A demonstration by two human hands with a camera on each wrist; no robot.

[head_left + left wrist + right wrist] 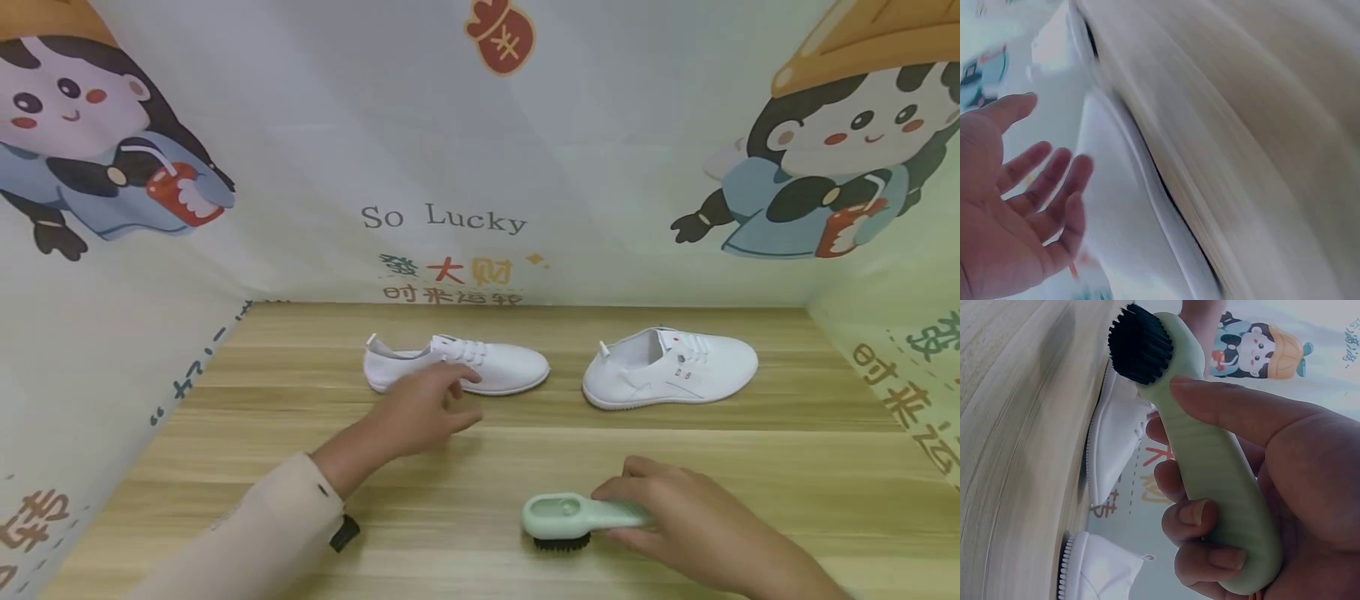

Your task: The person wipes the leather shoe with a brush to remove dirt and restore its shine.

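Observation:
A pale green scrub brush with dark bristles is in my right hand, bristles facing down over the wooden surface. In the right wrist view its ribbed handle lies across the palm, with the fingers curled round it and the thumb along it. My left hand reaches over the near side of the left white shoe, overlapping its heel half. Its fingers are loosely bent and hold nothing in the left wrist view. To the right stands the other white shoe, toe pointing right.
Both shoes stand on a wood-grain tabletop near the back wall, a printed sheet with cartoon figures and lettering. Similar sheets close off the left and right sides. My left sleeve crosses the tabletop's front left.

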